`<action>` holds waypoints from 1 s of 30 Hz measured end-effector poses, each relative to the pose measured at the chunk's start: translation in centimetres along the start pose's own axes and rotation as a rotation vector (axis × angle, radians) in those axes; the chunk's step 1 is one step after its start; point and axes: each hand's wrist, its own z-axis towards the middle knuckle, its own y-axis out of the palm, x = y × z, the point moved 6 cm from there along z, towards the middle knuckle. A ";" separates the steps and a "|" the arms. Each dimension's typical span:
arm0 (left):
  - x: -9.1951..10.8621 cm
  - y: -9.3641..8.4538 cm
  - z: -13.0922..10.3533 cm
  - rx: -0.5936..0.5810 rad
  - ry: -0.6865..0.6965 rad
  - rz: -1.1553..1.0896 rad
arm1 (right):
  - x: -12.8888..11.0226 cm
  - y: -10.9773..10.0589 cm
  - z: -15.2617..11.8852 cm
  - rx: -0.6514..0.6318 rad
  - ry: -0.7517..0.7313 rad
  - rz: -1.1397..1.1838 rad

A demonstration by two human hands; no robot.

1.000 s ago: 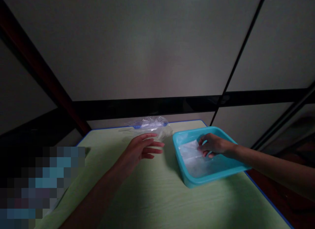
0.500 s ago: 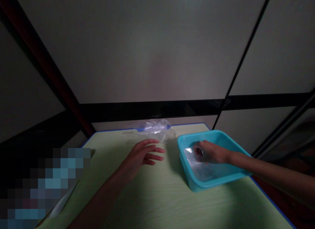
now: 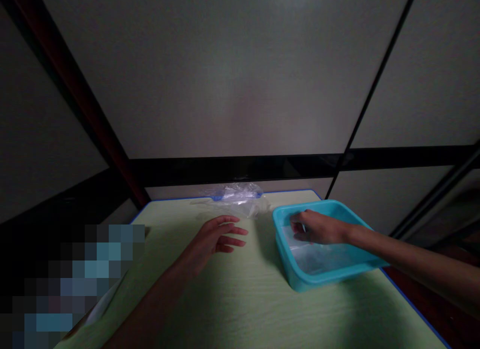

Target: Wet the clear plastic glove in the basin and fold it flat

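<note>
My left hand [image 3: 221, 237] hovers over the table, fingers stretched out and apart, holding nothing. To its right stands a turquoise plastic basket [image 3: 326, 279] with a rounded rim. Inside it lies clear, shiny plastic film [image 3: 313, 259], perhaps a bag. My right hand [image 3: 318, 227] reaches over the basket's right side, its fingers curled together above the film's far left part. Whether the fingertips grip the film is hidden. Crumpled clear plastic wrapping [image 3: 240, 199] lies at the table's far edge, beyond my left hand.
The pale green table [image 3: 240, 304] has a blue edge. Close behind it rise light cabinet panels [image 3: 232, 79] crossed by a black band [image 3: 225, 169]. A blurred-out patch [image 3: 97, 269] covers the lower left.
My right hand has shifted slightly left within the basket, and the film under it lies differently. My left hand stays almost in place, still open. The view has turned a little.
</note>
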 end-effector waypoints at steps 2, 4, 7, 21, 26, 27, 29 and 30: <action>-0.2 0.0 0.0 0.005 -0.013 -0.006 | -0.1 0.7 0.2 -0.019 0.017 -0.071; -0.3 0.0 0.0 0.011 -0.023 -0.005 | -0.2 1.6 0.4 -0.036 0.032 -0.128; -0.4 -0.1 0.0 0.026 -0.008 0.005 | -0.5 2.2 0.5 -0.050 0.032 -0.143; -0.7 -0.6 0.2 0.008 -0.036 -0.007 | 0.8 0.7 -0.3 0.026 0.065 -0.002; -0.7 -0.6 0.3 0.009 -0.034 0.003 | 0.9 2.6 0.0 -0.010 0.053 -0.071; -0.8 -0.6 0.4 0.011 -0.037 0.004 | 0.9 2.8 0.1 -0.020 0.044 -0.083; -0.9 -0.6 0.5 0.015 -0.039 0.002 | 0.8 3.0 0.2 -0.032 0.027 -0.095; -0.9 -0.6 0.6 0.013 -0.038 0.001 | 0.8 3.0 0.1 -0.038 0.024 -0.097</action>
